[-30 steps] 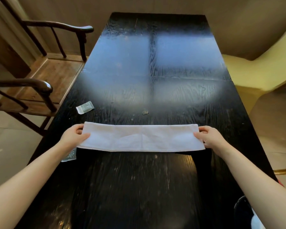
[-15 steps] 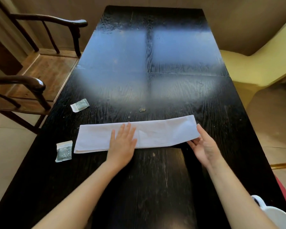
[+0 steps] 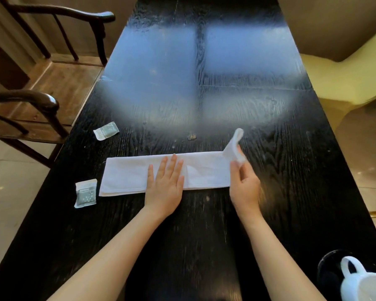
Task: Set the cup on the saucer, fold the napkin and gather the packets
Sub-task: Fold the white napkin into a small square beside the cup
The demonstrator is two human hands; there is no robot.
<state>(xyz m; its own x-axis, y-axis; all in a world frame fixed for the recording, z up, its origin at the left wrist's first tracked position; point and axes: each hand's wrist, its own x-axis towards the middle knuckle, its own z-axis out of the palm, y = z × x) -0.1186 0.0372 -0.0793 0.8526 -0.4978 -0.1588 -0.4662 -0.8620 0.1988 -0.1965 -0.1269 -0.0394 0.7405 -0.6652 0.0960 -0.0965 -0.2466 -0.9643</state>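
A white napkin, folded into a long strip, lies across the black table. My left hand presses flat on its middle, fingers spread. My right hand pinches the strip's right end and holds it lifted off the table. One small grey-green packet lies just left of the napkin, another packet farther back left. A white cup with a handle stands at the bottom right corner on a dark saucer, partly cut off by the frame edge.
A dark wooden armchair stands against the table's left edge. A pale yellow seat is beyond the right edge. A small speck lies on the table behind the napkin.
My left hand went from the napkin's left end to its middle and pressed flat. My right hand has lifted the right end up and leftward. The view tilted down, showing the cup.
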